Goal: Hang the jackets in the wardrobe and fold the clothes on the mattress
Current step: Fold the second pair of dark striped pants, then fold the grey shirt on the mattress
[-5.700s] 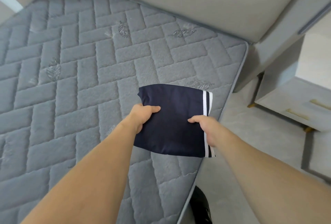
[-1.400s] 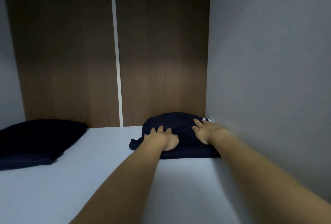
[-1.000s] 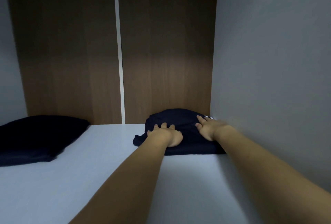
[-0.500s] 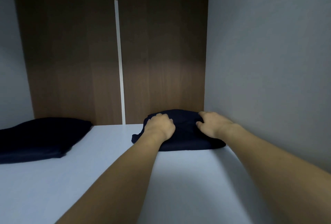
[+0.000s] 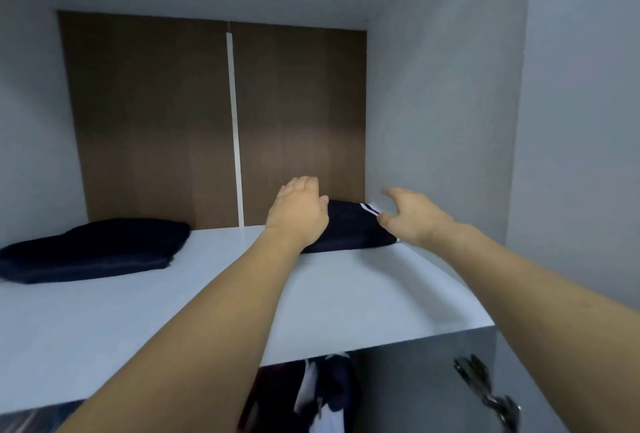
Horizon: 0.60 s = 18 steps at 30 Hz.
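Note:
A folded navy garment point(image 5: 349, 228) with white stripes lies at the back right corner of the white wardrobe shelf point(image 5: 207, 287). My left hand point(image 5: 299, 212) hovers in front of its left part with fingers straight and hides that side. My right hand point(image 5: 412, 216) is lifted beside its right end, fingers loosely spread, holding nothing. Neither hand grips the cloth.
A second folded dark garment point(image 5: 93, 249) lies at the shelf's left. The brown back panel point(image 5: 173, 121) and grey right side wall point(image 5: 443, 121) close the compartment. Hanging clothes point(image 5: 318, 394) show below the shelf, and a door hinge point(image 5: 485, 387) at lower right.
Both hands have let go of the navy garment and lifted off it. The view has pulled back, so the shelf's front edge and the clothes below now show.

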Each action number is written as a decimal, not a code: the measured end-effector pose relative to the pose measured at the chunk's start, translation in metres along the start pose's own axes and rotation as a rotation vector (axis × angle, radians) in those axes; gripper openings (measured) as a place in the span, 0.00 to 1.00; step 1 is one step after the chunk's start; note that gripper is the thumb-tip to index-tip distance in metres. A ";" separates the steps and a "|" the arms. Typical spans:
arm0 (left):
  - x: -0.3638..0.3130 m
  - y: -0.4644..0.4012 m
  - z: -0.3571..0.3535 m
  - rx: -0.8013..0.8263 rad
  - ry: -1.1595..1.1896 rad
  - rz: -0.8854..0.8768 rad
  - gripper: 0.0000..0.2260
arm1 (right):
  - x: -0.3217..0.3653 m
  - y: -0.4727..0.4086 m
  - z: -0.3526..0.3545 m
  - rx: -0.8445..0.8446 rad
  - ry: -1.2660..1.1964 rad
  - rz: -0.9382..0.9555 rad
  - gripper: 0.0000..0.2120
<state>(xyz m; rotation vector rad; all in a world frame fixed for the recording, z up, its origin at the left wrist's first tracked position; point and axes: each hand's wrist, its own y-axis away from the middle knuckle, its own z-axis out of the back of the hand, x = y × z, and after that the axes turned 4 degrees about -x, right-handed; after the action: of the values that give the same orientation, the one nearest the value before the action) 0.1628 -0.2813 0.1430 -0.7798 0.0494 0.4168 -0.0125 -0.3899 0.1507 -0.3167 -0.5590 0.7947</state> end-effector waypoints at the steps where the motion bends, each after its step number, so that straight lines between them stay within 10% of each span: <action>1: -0.001 0.008 0.005 -0.016 0.008 -0.017 0.22 | 0.003 0.015 0.004 -0.011 -0.003 -0.014 0.24; 18: -0.150 0.152 0.143 -0.410 0.446 -0.554 0.28 | 0.053 0.302 0.187 -0.506 0.142 -0.026 0.25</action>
<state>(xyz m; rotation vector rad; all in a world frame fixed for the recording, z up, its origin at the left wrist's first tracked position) -0.0487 -0.1383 0.1725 -1.2351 0.1631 -0.2904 -0.2668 -0.1387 0.1793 -0.8229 -0.6246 0.5917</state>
